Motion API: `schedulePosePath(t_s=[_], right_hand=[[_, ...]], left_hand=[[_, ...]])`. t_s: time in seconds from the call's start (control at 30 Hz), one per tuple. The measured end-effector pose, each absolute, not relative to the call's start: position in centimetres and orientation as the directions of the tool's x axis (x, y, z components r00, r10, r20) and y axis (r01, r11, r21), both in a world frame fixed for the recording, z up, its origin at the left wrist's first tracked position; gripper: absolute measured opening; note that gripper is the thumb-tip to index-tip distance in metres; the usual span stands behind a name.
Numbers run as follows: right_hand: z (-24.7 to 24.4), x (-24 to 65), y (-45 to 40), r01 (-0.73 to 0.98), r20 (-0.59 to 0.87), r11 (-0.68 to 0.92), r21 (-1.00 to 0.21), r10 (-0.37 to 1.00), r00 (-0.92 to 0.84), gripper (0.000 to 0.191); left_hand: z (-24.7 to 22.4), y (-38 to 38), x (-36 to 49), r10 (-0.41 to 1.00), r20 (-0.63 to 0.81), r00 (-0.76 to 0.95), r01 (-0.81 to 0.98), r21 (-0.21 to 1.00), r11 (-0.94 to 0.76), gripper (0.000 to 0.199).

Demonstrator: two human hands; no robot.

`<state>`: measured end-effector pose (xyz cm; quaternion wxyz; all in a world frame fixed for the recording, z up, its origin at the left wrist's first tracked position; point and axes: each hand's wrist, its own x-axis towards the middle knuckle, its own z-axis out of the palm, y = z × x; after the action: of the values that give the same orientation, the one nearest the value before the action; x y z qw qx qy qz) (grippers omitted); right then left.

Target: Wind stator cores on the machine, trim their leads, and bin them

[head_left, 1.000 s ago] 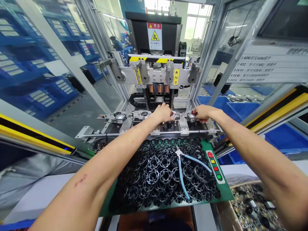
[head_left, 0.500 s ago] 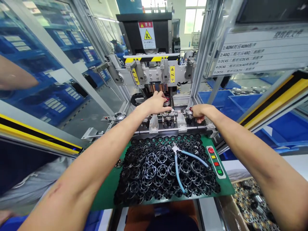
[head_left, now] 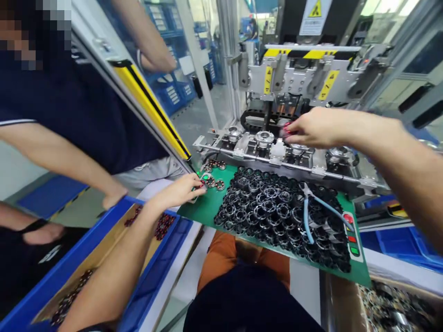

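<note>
My left hand [head_left: 175, 192] is over the left edge of the green work mat [head_left: 194, 212], fingers closed on a small ring-shaped stator with red winding [head_left: 200, 185]. Beside it lie several copper-wound stators [head_left: 210, 182] and a green button [head_left: 205, 177]. My right hand [head_left: 309, 129], a little blurred, pinches another red-wound stator [head_left: 286, 131]. It is above the machine's row of metal holders [head_left: 265, 138], near the middle of the row. Several black stator cores [head_left: 268, 205] stand packed on the mat, with blue-handled nippers [head_left: 307, 207] resting on top.
A blue bin [head_left: 104, 216] with red-wound stators stands at left, my left forearm across it. Yellow-black guard posts [head_left: 155, 110] flank the machine. Another person [head_left: 79, 106] is close on the left. A button panel [head_left: 352, 237] and a box of metal parts [head_left: 394, 304] are at right.
The view has turned left. My left hand has gone from the holders to the mat's left edge with a stator. My right hand has moved left from the right-end holder, now with a red-wound stator.
</note>
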<state>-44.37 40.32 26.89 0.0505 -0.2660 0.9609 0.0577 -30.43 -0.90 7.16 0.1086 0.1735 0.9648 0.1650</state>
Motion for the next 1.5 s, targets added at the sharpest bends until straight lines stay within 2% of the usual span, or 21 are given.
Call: schedulePosePath(t_s=[0.07,0.13,0.2,0.3,0.43,0.53,0.63,0.7,0.73,0.8,0.83,0.87,0.93,1.0,1.1,1.2,1.37,1.5], right_hand=[[25.9,-40.3,32.9,-0.730,-0.242,0.671,0.130,-0.693,-0.680,0.026],[23.8,-36.5,26.0,-0.839,-0.368,0.530,0.122,-0.761,-0.534,0.028],[20.6,-33.7,20.5,-0.869,-0.470,0.482,0.115,-0.744,-0.475,0.023],[15.0,-31.8,15.5,-0.860,-0.576,0.489,0.143,-0.666,-0.474,0.019],[10.1,-31.9,13.7,-0.803,-0.551,0.564,0.194,-0.615,-0.565,0.024],[10.3,-31.4,15.0,-0.761,-0.459,0.626,0.172,-0.632,-0.624,0.026],[12.3,-28.4,18.9,-0.722,-0.366,0.686,0.092,-0.651,-0.665,0.037],[13.0,-24.5,22.5,-0.713,-0.344,0.701,-0.024,-0.675,-0.653,0.041],[12.8,-22.1,24.5,-0.716,-0.342,0.690,-0.110,-0.702,-0.624,0.040],[11.5,-16.9,28.3,-0.661,-0.305,0.638,-0.395,-0.770,-0.561,0.035],[10.5,-14.6,30.1,-0.609,-0.288,0.638,-0.472,-0.764,-0.577,0.029],[9.5,-12.6,31.7,-0.546,-0.294,0.673,-0.498,-0.724,-0.624,0.026],[7.7,-10.0,34.0,-0.435,-0.321,0.780,-0.450,-0.595,-0.737,0.020],[6.8,-9.6,34.8,-0.349,-0.320,0.867,-0.354,-0.463,-0.827,0.021],[6.9,-11.9,33.4,-0.266,-0.267,0.928,-0.259,-0.333,-0.904,0.036],[7.2,-15.4,30.3,-0.211,-0.229,0.959,-0.187,-0.252,-0.940,0.046],[6.1,-18.7,27.6,-0.196,-0.208,0.971,-0.137,-0.222,-0.953,0.038],[6.0,-17.8,29.3,-0.227,-0.129,0.945,-0.234,-0.262,-0.957,0.034]], left_hand=[[4.2,-1.5,-29.1,0.368,-0.193,-0.910,0.277,0.379,0.883,0.036],[1.8,-1.5,-28.4,0.338,-0.194,-0.921,0.243,0.391,0.888,0.025],[0.1,-1.4,-28.0,0.271,-0.161,-0.949,0.189,0.399,0.897,0.021],[-1.8,-1.4,-27.4,0.150,-0.058,-0.987,0.111,0.430,0.896,0.021],[-3.9,-1.1,-26.6,0.014,0.092,-0.996,0.061,0.529,0.846,0.023],[-5.7,-0.6,-25.5,-0.064,0.196,-0.979,0.071,0.611,0.789,0.038],[-7.3,-0.3,-24.5,-0.129,0.305,-0.944,0.116,0.670,0.733,0.050],[-7.9,-0.3,-24.1,-0.176,0.370,-0.912,0.149,0.701,0.698,0.048],[-8.1,-0.3,-24.0,-0.202,0.398,-0.895,0.165,0.714,0.680,0.046],[-7.9,0.1,-23.8,-0.244,0.448,-0.860,0.200,0.736,0.646,0.038],[-7.6,0.5,-23.6,-0.254,0.469,-0.846,0.223,0.743,0.631,0.035],[-7.2,1.0,-23.3,-0.251,0.490,-0.834,0.253,0.746,0.616,0.032],[-6.0,2.3,-22.4,-0.201,0.530,-0.824,0.328,0.736,0.592,0.030],[-4.6,4.0,-21.4,-0.095,0.555,-0.826,0.412,0.711,0.570,0.027],[-3.0,6.5,-20.4,0.080,0.544,-0.835,0.493,0.678,0.545,0.025],[-2.2,8.4,-20.2,0.167,0.494,-0.853,0.494,0.664,0.561,0.023],[-1.9,9.2,-20.8,0.169,0.452,-0.876,0.459,0.673,0.580,0.014],[-1.2,8.8,-20.1,0.042,0.496,-0.867,0.447,0.739,0.504,0.012]])
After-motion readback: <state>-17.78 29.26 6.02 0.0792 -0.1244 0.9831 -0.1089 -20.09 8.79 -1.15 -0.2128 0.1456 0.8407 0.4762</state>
